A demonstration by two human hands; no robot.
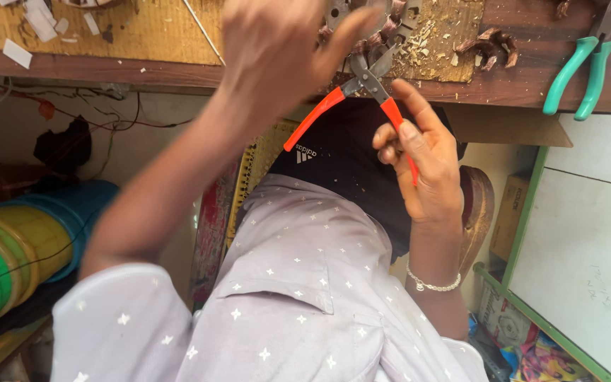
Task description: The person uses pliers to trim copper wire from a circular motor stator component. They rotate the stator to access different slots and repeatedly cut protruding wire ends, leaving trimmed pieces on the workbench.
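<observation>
1. Head view, landmark: the wooden workbench (pixel 143 67) crosses the top of the frame, its front edge dark brown.
2. Red-handled pliers (pixel 362 88) lie across the bench's front edge, head over the benchtop, handles spread apart and slanting down off it.
3. Right hand (pixel 419 166) sits just below the bench edge; its fingers (pixel 408 131) are curled round one red handle, thumb alongside it. The other handle hangs free to the side.
4. Left hand (pixel 277 46) is raised over the benchtop, blurred, thumb extended toward the pliers' head. Whether it pinches anything cannot be told.
5. Wood shavings (pixel 426 39) and curled dark chips (pixel 489 46) are scattered on the bench around and beside the pliers' head.
6. Green-handled pliers (pixel 578 74) rest on the bench near its far corner, well apart from the red pair.
7. White scraps (pixel 37 21) lie on the bench's opposite end.
8. A beaded bracelet (pixel 433 285) circles the right wrist, below the bench.
9. Under the bench: stacked coloured tubs (pixel 22 247) and a white panel with green frame (pixel 588 240).
</observation>
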